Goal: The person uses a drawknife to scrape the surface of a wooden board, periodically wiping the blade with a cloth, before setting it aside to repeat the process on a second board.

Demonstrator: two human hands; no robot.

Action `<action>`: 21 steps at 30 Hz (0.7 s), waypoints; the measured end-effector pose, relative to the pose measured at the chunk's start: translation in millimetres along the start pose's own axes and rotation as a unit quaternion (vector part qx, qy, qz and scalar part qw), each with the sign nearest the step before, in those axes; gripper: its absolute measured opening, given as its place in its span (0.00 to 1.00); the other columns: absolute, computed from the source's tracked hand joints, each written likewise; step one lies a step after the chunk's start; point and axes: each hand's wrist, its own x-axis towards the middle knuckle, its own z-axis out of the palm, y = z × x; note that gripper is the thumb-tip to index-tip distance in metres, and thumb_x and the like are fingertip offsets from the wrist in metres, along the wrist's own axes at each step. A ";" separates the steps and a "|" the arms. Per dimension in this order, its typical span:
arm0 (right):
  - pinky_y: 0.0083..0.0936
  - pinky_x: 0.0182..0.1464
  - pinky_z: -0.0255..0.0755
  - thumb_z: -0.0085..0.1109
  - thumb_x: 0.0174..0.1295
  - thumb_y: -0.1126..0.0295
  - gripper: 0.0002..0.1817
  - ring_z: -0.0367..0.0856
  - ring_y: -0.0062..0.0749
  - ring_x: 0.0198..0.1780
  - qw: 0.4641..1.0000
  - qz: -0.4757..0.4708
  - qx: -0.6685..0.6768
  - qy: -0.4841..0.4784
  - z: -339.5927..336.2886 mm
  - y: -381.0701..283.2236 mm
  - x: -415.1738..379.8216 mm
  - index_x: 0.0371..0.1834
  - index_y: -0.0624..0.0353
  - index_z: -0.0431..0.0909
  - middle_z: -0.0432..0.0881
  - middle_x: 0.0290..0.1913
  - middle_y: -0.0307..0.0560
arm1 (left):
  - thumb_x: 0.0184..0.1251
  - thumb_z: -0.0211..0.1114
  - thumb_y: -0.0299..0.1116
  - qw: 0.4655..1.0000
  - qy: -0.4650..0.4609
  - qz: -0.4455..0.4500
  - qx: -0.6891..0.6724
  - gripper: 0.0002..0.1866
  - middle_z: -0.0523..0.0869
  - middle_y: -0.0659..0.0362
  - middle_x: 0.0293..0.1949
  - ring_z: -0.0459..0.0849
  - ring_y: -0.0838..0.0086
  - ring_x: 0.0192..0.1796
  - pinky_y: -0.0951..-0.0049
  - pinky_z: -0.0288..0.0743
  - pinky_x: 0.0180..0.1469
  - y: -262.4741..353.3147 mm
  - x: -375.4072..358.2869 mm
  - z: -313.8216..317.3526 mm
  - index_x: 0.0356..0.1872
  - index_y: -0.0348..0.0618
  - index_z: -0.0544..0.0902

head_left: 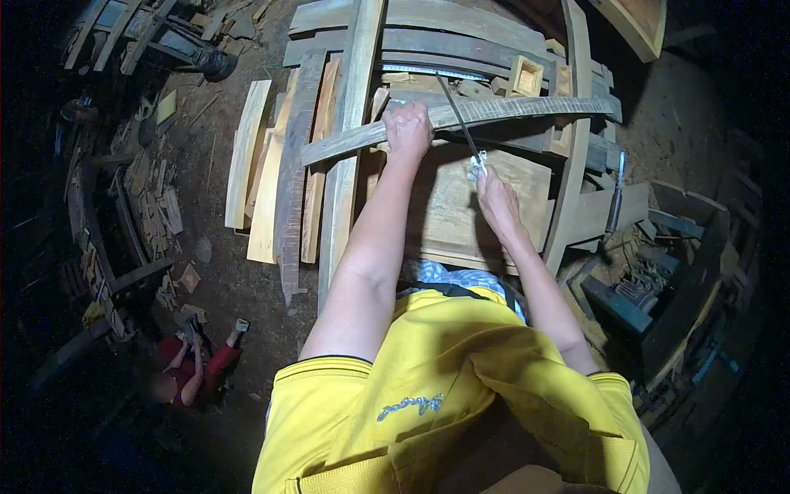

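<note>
My left hand (408,132) is closed over a curved grey wooden plank (527,109), gripping it left of its middle. The plank lies slanting across two long upright-running beams in front of me. My right hand (499,202) is wrapped round the pale handle of a handsaw (461,119). Its thin dark blade is seen nearly edge-on and crosses the plank to the right of my left hand, pointing away from me. Under the plank, between the beams, lies a wide light wooden panel (485,198).
Long beams (352,107) frame the work area. Loose boards (265,181) lie to the left. A small wooden box (526,76) and a ruler (428,70) sit beyond the plank. A dark-handled tool (615,202) rests at right, near a wooden crate (691,280). A person (193,362) sits at lower left.
</note>
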 end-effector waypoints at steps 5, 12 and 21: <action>0.54 0.37 0.67 0.37 0.67 0.61 0.14 0.76 0.64 0.34 1.000 0.001 0.025 0.006 -3.6 -4.0 -3.5 0.45 0.59 0.67 0.77 0.28 0.68 | 0.52 0.57 0.31 1.000 -0.002 0.003 0.000 0.06 0.83 0.56 0.32 0.82 0.66 0.37 0.63 0.67 0.40 -0.4 -0.9 -1.6 0.30 0.46 0.80; 0.53 0.38 0.68 0.37 0.67 0.62 0.14 0.77 0.63 0.34 1.000 0.000 0.007 -0.002 -0.1 -0.4 -1.4 0.42 0.60 0.68 0.78 0.28 0.66 | 0.53 0.56 0.31 1.000 0.004 -0.001 -0.004 0.06 0.83 0.57 0.31 0.82 0.66 0.37 0.63 0.67 0.40 1.2 -1.4 -2.0 0.30 0.47 0.80; 0.54 0.42 0.67 0.38 0.66 0.60 0.16 0.76 0.64 0.39 1.000 0.005 0.012 -0.015 5.5 -11.4 36.7 0.43 0.60 0.69 0.78 0.32 0.67 | 0.51 0.57 0.31 1.000 0.003 -0.012 -0.010 0.05 0.83 0.56 0.30 0.82 0.66 0.37 0.63 0.66 0.41 0.5 0.5 -0.5 0.28 0.47 0.80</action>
